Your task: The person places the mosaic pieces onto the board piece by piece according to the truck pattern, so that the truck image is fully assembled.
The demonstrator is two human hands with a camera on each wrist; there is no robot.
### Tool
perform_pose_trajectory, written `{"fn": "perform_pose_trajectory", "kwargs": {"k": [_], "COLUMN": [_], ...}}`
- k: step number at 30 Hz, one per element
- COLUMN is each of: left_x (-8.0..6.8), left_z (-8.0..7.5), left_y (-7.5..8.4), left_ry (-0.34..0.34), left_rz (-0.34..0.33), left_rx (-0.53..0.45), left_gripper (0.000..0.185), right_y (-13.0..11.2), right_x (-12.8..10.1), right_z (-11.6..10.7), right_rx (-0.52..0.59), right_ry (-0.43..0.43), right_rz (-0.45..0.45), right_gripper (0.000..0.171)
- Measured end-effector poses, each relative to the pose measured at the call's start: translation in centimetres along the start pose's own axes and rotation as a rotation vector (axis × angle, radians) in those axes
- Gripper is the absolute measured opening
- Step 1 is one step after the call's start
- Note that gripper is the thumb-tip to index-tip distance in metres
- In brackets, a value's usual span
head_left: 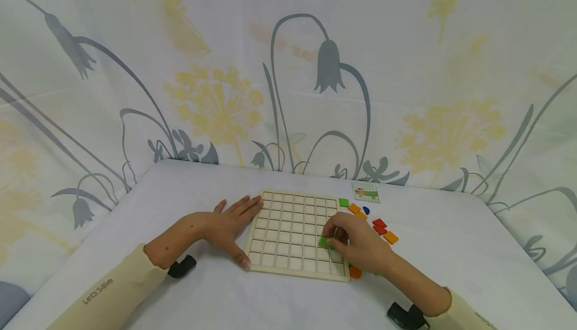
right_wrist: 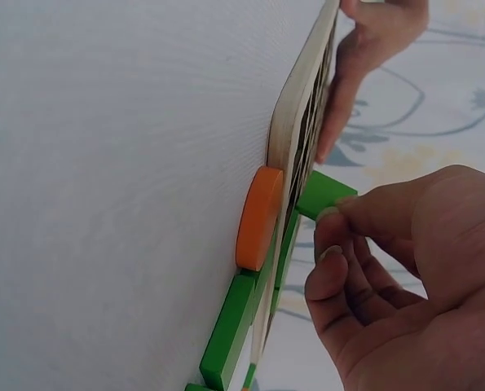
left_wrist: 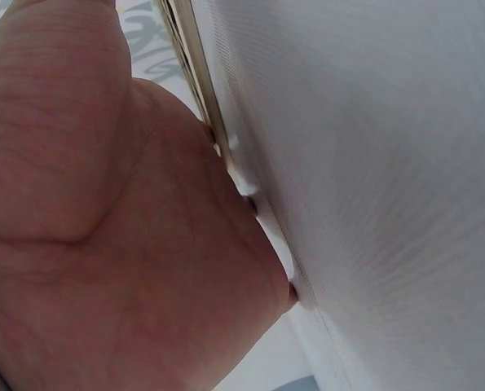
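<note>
R hand [head_left: 358, 246] pinches flat green square tile [head_left: 324, 242] over wooden grid board [head_left: 288, 230].

I see my two bare forearms, each in a long cream-coloured sleeve pushed back above the wrist. The left sleeve [head_left: 108, 295] carries small grey printed lettering along the forearm, which looks like "Let's Slim". The right sleeve [head_left: 464, 315] shows only its cuff at the lower edge. A small black rounded camera mount sits under each wrist: one on the left [head_left: 182, 267], one on the right [head_left: 407, 316]. My left hand [head_left: 230, 225] and right hand [head_left: 358, 242] wear no gloves or rings.
</note>
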State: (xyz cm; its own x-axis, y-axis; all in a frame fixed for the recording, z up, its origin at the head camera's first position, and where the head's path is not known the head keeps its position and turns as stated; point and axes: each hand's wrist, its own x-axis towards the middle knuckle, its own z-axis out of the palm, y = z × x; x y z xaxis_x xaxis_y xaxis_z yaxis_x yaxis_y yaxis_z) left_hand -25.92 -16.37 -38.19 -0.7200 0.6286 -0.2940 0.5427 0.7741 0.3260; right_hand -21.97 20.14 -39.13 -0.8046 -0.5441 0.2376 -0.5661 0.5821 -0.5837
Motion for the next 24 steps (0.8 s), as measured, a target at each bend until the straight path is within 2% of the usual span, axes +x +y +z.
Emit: {"fn": "perform_pose_trajectory", "kwargs": {"k": [11, 24], "left_x": [0.12, 0.04], "left_z": [0.08, -0.07], "left_y": [0.0, 0.02], "left_ry": [-0.002, -0.005], "left_rz": [0.007, 0.008], "left_rx": [0.007, 0.004], "left_gripper": [0.141, 0.141], "right_y": [-0.05, -0.16], "right_x": [0.11, 0.0], "right_z": [0.15, 0.32], "right_rx": [0.004, -0.043], "right_ry": [0.021, 0.036], "right_rz": [0.015, 0.006], "right_gripper": [0.02, 0.021]}}
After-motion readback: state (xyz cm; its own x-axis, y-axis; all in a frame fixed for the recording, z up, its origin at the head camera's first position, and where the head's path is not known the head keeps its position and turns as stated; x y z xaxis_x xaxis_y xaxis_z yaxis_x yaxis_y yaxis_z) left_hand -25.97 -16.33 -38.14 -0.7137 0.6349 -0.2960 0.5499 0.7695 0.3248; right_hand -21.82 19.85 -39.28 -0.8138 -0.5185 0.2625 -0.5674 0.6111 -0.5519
